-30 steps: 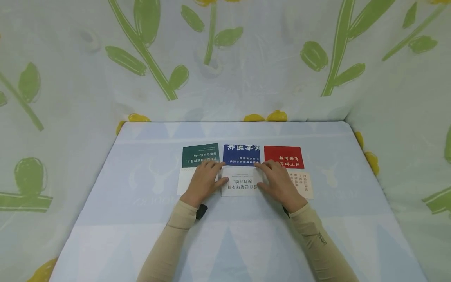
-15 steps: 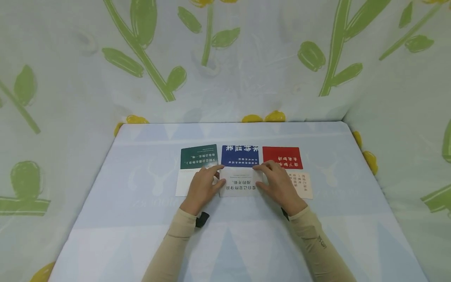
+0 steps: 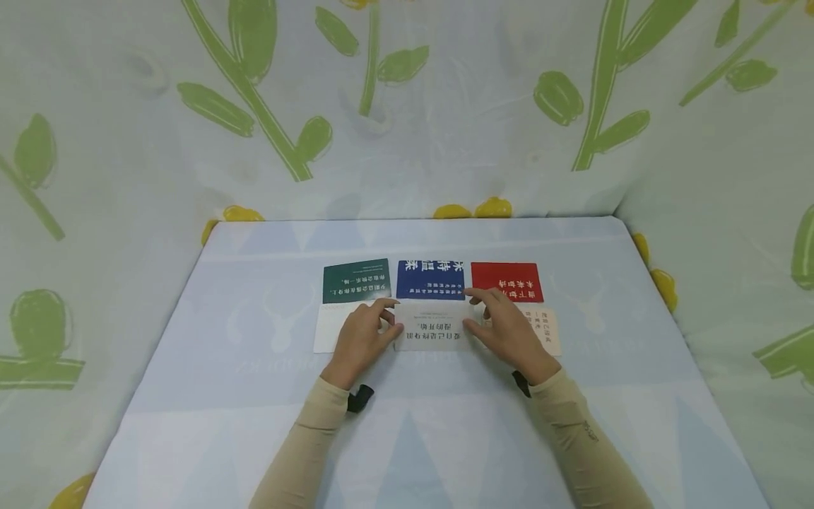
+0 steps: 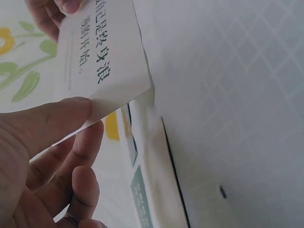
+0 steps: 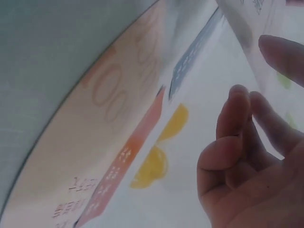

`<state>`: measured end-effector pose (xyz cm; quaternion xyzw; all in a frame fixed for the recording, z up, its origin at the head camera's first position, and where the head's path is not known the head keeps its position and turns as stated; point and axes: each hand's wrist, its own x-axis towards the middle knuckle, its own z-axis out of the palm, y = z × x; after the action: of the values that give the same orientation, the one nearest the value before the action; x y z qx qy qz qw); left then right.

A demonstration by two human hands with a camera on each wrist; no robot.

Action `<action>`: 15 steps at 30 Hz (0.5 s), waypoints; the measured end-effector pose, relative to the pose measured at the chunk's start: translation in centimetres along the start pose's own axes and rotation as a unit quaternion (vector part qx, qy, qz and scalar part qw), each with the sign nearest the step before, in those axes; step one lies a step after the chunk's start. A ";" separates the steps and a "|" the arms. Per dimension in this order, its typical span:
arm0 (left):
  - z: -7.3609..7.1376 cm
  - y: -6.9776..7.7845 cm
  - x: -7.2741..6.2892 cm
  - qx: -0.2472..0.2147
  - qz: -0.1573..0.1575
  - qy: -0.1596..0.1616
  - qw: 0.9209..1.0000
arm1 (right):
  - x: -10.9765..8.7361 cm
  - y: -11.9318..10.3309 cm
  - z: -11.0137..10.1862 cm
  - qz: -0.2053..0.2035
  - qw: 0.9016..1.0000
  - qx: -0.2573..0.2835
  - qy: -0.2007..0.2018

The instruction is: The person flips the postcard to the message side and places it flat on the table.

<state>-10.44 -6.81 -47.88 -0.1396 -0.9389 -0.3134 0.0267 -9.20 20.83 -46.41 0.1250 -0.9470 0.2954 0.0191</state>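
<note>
A white card with dark printed characters is between the two hands, raised off the table in the left wrist view. My left hand pinches its left edge, with the thumb over the printed face and fingers beneath. At the opposite edge is my right hand; its thumb overlaps the card while the index finger stands apart from it, past the far corner. Behind lies a blue card with white characters. Each forearm wears a beige sleeve.
A green card and a red card flank the blue one. Nearer me, a white card lies partly under the left hand, and a cream card beside the right. The table meets a leaf-patterned cloth behind.
My right index finger has lifted from the white card's far corner and moved slightly away. My left hand keeps its pinch. The view shifts slightly; the other cards stay in place.
</note>
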 end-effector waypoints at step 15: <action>-0.1 0.1 0.3 0.002 0.042 0.033 0.999 | -0.9 1.0 -0.6 0.042 0.992 0.105 -0.062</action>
<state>-10.69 -6.73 -47.68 -0.1684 -0.9314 -0.3148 0.0711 -8.58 22.20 -46.53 0.1049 -0.9144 0.3855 -0.0655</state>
